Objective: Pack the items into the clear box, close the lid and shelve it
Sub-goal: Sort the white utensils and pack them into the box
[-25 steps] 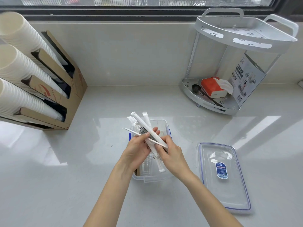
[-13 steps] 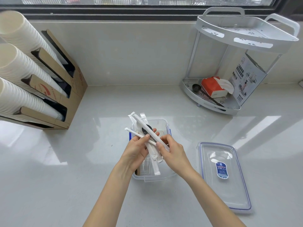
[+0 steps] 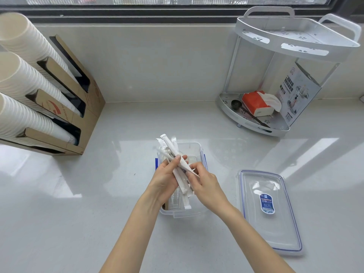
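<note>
One head-camera view only, looking down at a pale counter (image 3: 98, 203) below a window. Both hands meeting over the open clear box (image 3: 198, 149) at the centre, gathering a bundle of wrapped straws (image 3: 178, 160), some in white paper sleeves and some in clear film, with something dark inside one wrapper. Left hand (image 3: 164, 179) cupping the bundle from the left, thumb pressing across the top, fingers (image 3: 178, 159) curled closed around the sleeves. Right hand (image 3: 205, 184) pinching the near ends of a couple of sleeves, fingers nearly closed on them. Bundle lying tilted, far ends sticking out past the box's far-left corner, near ends dipping inside the box.

Likely handling very light and a little slippery, the sleeves sliding against each other and fanning out; thin enough to crease or bend under a hard squeeze. Probably best holding around the middle of the bundle, squaring the ends first, then laying it lengthwise.

Lid (image 3: 269, 209) lying flat on the counter just right of the box, apart from it. Two-tier white shelf rack (image 3: 295, 42) standing at the back right, well apart. Cardboard cup dispenser (image 3: 84, 107) at the left.
</note>
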{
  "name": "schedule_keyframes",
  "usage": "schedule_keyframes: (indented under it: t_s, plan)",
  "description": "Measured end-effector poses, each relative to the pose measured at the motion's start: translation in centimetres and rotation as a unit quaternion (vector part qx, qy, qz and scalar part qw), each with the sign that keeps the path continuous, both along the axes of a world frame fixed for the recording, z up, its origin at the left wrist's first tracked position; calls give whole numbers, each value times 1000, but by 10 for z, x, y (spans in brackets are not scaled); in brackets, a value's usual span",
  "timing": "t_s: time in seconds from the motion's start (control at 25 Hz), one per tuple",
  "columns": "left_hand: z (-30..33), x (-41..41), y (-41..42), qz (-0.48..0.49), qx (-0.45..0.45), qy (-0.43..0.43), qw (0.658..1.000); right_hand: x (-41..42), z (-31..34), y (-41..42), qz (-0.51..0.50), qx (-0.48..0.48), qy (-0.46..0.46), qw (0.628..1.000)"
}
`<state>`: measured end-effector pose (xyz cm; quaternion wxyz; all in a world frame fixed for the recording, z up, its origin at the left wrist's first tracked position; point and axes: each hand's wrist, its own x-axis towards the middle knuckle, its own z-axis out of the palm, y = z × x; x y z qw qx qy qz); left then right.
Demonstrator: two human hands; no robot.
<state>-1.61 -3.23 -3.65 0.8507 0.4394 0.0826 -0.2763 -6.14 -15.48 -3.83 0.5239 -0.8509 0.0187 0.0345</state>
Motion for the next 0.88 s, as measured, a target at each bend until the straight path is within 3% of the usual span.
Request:
schedule_keyframes:
  t_s: [0.2, 0.6, 0.88]
  plan:
    - [-1, -2, -2, 12, 4, -8, 1000, 3, 2, -1, -39, 17, 36, 998]
    - [-3, -5, -11, 30, 50, -25, 998, 2, 3, 4, 16, 4, 58, 998]
    - [-2, -3, -10, 46, 45, 18, 998, 1, 4, 4, 8, 38, 69, 997]
